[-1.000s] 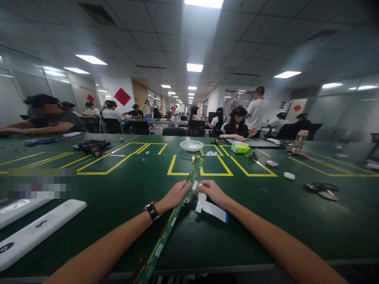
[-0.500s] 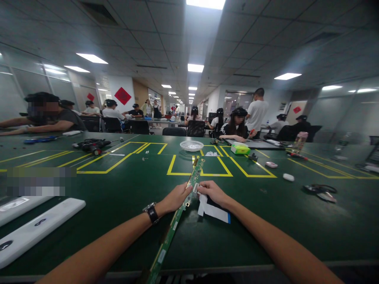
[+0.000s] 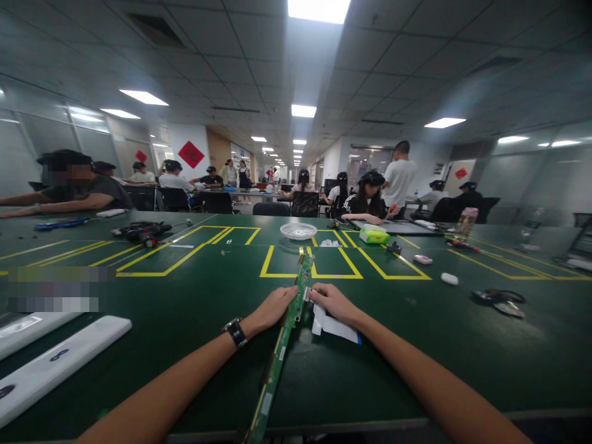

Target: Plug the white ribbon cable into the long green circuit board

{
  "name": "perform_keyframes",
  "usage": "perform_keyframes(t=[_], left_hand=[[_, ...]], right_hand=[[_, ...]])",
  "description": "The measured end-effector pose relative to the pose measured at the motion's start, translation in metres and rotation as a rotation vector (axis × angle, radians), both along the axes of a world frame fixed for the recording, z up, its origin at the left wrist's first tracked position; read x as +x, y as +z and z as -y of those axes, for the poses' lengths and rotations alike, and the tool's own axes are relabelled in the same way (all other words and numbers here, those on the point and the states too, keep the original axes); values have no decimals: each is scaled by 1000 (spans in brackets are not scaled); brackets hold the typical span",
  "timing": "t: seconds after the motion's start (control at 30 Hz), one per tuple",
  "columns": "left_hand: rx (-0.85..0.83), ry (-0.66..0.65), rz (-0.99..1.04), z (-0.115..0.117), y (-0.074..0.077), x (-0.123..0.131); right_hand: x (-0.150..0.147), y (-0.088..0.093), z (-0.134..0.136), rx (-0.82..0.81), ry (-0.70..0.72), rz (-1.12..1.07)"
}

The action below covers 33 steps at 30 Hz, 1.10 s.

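A long, narrow green circuit board (image 3: 282,353) runs from the table's near edge up between my hands, tilted slightly to the right at its far end. My left hand (image 3: 276,306) is closed on the board's left edge, thumb on top. Just right of the board, my right hand (image 3: 333,302) pinches the end of a white flat ribbon cable (image 3: 337,328), close to the board's edge. The cable hangs folded below that hand and ends in a blue tip. Whether its pinched end touches the board I cannot tell.
Two long white cases (image 3: 69,364) lie at the left. A white basket (image 3: 298,231) stands ahead, beyond yellow tape outlines. A power drill (image 3: 143,232) lies far left; a green tissue pack (image 3: 374,235), white earbud case (image 3: 449,279) and dark cable bundle (image 3: 498,302) lie right. A co-worker (image 3: 367,197) sits across.
The board has swung more upright, its near end shifting right and its far end slightly left. My right hand keeps its pinch on the ribbon cable, with the cable's end slightly lower.
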<state>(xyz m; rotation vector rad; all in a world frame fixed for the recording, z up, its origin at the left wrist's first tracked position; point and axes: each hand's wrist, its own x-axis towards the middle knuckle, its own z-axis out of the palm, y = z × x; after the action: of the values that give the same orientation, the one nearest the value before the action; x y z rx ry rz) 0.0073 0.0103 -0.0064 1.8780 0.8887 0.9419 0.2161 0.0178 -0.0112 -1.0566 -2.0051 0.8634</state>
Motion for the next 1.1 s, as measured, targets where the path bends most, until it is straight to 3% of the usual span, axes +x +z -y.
perform_keyframes(t=[0.13, 0.27, 0.5, 0.67, 0.87, 1.1], left_hand=[[198, 123, -156, -9, -7, -5], [276, 271, -273, -17, -13, -10], [346, 299, -403, -16, -12, -8], [380, 297, -400, -10, -8, -8], [419, 300, -415, -9, -9, -7], [446, 292, -426, -7, -9, -6]], right_hand=[[6, -1, -5, 123, -109, 104], [20, -3, -18, 205, -332, 256], [60, -5, -32, 223, -676, 618], [54, -9, -30, 253, -628, 796], [43, -14, -28, 358, -494, 816], [48, -17, -35, 380, -588, 809]])
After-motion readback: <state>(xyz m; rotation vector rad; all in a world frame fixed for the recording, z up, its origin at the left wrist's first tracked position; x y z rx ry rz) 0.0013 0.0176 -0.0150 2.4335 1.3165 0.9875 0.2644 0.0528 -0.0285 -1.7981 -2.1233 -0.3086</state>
